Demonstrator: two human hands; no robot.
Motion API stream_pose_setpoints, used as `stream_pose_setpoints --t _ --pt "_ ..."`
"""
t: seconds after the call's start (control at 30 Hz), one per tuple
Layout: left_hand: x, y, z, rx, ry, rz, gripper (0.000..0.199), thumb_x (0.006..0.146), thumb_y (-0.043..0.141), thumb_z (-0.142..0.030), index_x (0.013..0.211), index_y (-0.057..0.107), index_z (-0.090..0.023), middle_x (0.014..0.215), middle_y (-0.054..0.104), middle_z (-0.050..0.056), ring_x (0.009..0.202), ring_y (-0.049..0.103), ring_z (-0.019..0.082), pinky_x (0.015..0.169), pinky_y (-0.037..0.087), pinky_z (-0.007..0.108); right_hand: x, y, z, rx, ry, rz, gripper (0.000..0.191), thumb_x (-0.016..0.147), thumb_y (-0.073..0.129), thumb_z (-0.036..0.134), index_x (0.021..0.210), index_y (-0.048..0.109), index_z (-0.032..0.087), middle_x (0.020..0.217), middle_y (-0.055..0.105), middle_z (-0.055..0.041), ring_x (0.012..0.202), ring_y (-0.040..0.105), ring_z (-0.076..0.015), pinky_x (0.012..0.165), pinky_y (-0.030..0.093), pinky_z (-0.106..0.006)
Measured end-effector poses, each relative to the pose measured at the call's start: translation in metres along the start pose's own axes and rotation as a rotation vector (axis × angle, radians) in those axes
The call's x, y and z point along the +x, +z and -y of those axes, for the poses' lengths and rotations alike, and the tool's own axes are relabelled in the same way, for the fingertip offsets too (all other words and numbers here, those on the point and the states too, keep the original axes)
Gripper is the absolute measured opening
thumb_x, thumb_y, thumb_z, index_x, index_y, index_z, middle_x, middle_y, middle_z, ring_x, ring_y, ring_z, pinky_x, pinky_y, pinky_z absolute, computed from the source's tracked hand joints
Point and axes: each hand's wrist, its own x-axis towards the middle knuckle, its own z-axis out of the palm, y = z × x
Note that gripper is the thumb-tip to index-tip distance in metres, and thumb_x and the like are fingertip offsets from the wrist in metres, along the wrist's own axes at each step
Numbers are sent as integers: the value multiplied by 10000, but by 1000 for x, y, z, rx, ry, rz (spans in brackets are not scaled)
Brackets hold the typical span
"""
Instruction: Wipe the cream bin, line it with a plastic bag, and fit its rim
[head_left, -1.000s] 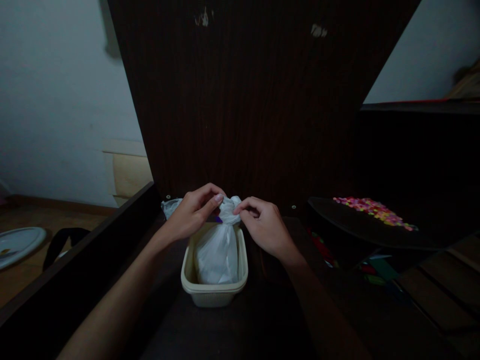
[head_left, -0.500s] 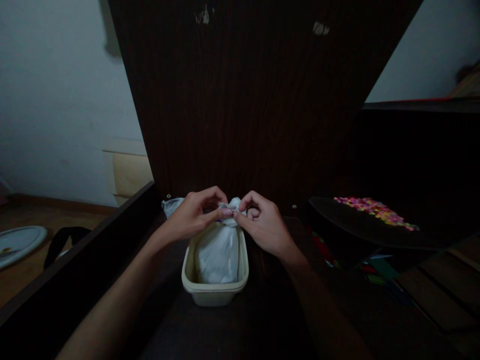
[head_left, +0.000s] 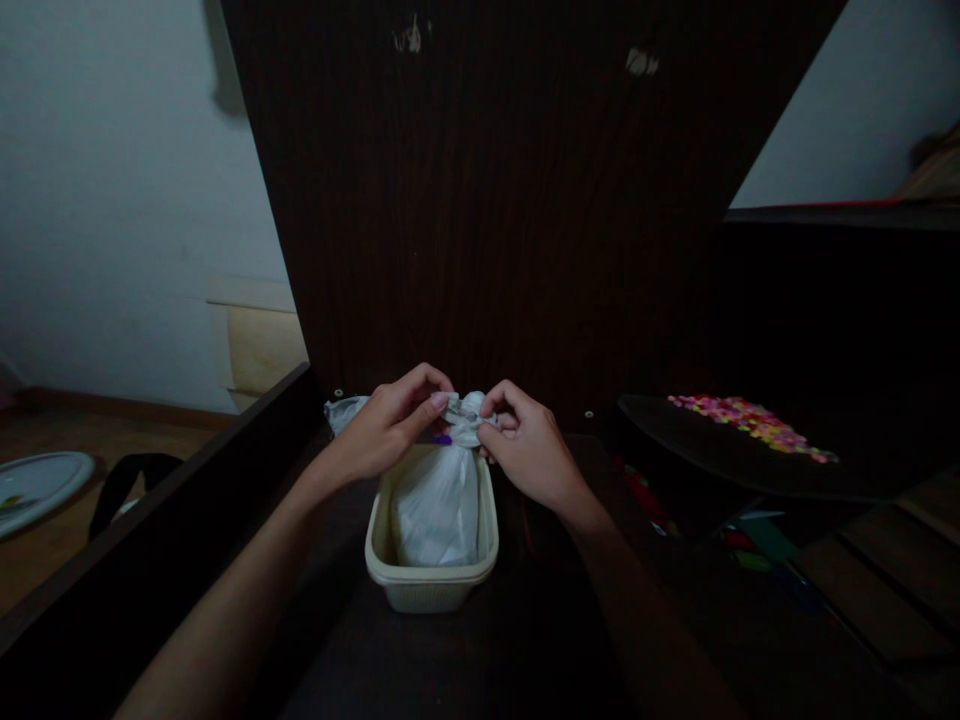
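Note:
A whitish plastic bag (head_left: 439, 510), bulging at the bottom, sits inside a cream plastic container (head_left: 431, 575) on a dark wooden surface. Its twisted top rises above the container's far end. My left hand (head_left: 390, 425) pinches one end of the gathered plastic between thumb and index finger. On the other side of the twist, my right hand (head_left: 525, 440) is closed on the plastic, fingers curled. A small purple patch shows under the left fingers.
Another crumpled pale bag (head_left: 345, 412) lies behind my left hand. A dark upright panel (head_left: 480, 200) stands behind the container. At the right is a dark curved shelf (head_left: 697, 450) with many colourful small pieces (head_left: 750, 422). A raised dark edge (head_left: 187, 480) runs along the left.
My left thumb and fingers have shifted slightly up and left, pulling an end of the plastic out from the twist. The two hands' fingertips are farther apart. The container stays in place.

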Motion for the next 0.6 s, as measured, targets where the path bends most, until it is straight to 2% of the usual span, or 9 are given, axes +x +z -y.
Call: stream_pose_setpoints --t 0.1,0.23,0.4,0.6 --pt "0 2 -4 140 10 10 253 960 596 -428 971 611 -176 802 654 3 712 632 143 647 506 252 0 1 0 69 30 26 99 769 540 172 842 510 232 646 552 62 535 558 -110 492 394 -219" --pt "1 2 -5 263 81 -33 275 822 769 -394 879 635 -162 781 643 -7 662 571 120 585 441 216 0 2 1 104 33 49 81 797 548 187 855 515 232 667 573 56 562 603 -120 506 439 -225" --pt "1 -4 0 214 87 -15 150 846 736 -292 865 680 -155 817 687 16 717 601 132 625 463 222 0 3 0 100 4 62 106 778 522 157 856 525 228 743 590 39 606 637 -130 529 460 -238" --pt "1 -12 6 122 83 -7 91 870 678 -241 871 675 -150 846 705 45 779 636 158 688 504 254 2 0 -5 -45 -44 61 129 774 513 121 846 547 222 741 571 35 621 564 -117 568 449 -233"
